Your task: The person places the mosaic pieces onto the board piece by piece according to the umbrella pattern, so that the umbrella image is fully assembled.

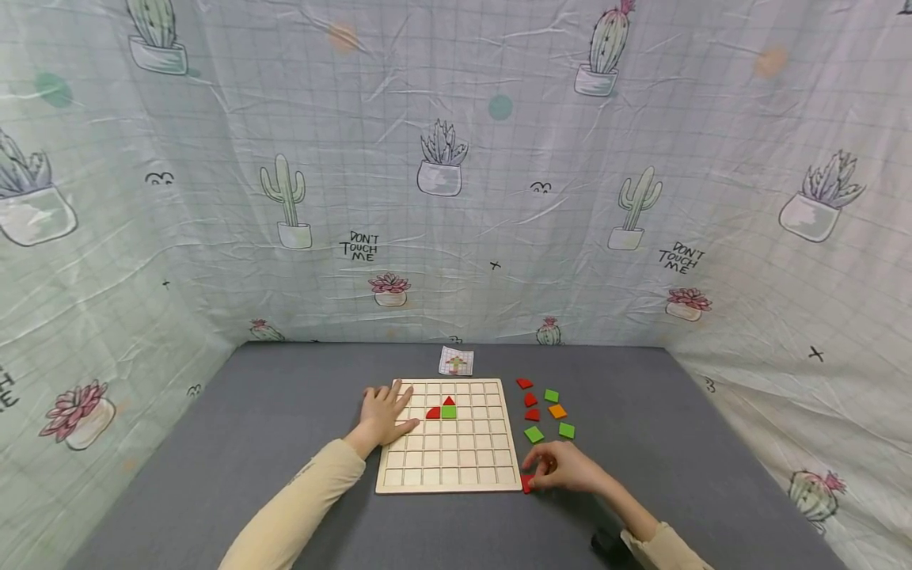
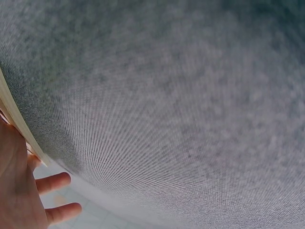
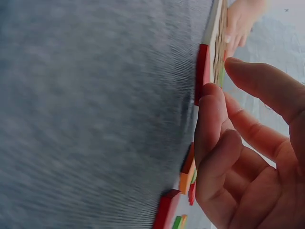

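A wooden grid board [image 1: 435, 459] lies on the dark table. My left hand [image 1: 382, 416] rests with spread fingers on its left edge; part of that hand [image 2: 19, 181] shows in the left wrist view. On the board sit a red triangle tile [image 1: 449, 400], a red quarter-circle tile [image 1: 432, 413] and a green square tile [image 1: 449, 412]. At the board's lower right corner, my right hand [image 1: 566, 465] touches a red tile [image 1: 526, 484], partly covered by fingers. In the right wrist view a fingertip meets that red tile [image 3: 202, 71], while the thumb stands apart from it.
Right of the board lie several loose tiles: red [image 1: 531, 415], green [image 1: 533, 435] and an orange one [image 1: 557, 412]. Behind the board is a small pattern card [image 1: 456, 362]. A cactus-printed cloth [image 1: 492, 301] hangs around the table's back and sides.
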Demonstrator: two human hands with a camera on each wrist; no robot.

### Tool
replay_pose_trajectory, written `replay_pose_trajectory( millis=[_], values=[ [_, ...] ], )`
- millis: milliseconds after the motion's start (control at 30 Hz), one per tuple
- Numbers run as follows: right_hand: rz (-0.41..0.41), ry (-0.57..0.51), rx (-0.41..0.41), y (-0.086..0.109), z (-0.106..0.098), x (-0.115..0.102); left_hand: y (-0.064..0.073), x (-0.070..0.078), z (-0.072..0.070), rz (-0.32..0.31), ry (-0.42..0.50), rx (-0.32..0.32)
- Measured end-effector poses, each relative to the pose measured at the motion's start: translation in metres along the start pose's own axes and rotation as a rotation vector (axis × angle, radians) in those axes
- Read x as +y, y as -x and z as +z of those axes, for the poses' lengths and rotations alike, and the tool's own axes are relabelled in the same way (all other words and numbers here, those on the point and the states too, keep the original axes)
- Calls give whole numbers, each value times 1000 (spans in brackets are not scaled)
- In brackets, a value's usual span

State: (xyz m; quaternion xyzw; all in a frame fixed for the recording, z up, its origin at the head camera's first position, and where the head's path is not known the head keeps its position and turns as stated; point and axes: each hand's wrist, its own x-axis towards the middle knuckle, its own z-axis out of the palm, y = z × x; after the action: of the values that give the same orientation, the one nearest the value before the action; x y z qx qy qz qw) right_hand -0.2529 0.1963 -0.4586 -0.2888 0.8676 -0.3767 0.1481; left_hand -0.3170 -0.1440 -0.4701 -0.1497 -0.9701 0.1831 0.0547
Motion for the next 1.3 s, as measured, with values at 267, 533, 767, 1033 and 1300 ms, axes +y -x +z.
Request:
replay_pose_trajectory(
  millis=[267,533,767,1033,1300],
  values=[
    [28,40,15,1,5,0,-1,1,0,-5,6,-2],
    [7,119,47,-1,12,-6,0,0,1,-4,-6,0],
    [15,145,49,-2,10,-7,-1,-1,1,-10,-1,-5],
    [14,148,51,1,2,-3,-1,0,2,-6,10,-8],
    [37,160,74,3,1,-4,-2,0,3,-8,8,-16]
  ],
)
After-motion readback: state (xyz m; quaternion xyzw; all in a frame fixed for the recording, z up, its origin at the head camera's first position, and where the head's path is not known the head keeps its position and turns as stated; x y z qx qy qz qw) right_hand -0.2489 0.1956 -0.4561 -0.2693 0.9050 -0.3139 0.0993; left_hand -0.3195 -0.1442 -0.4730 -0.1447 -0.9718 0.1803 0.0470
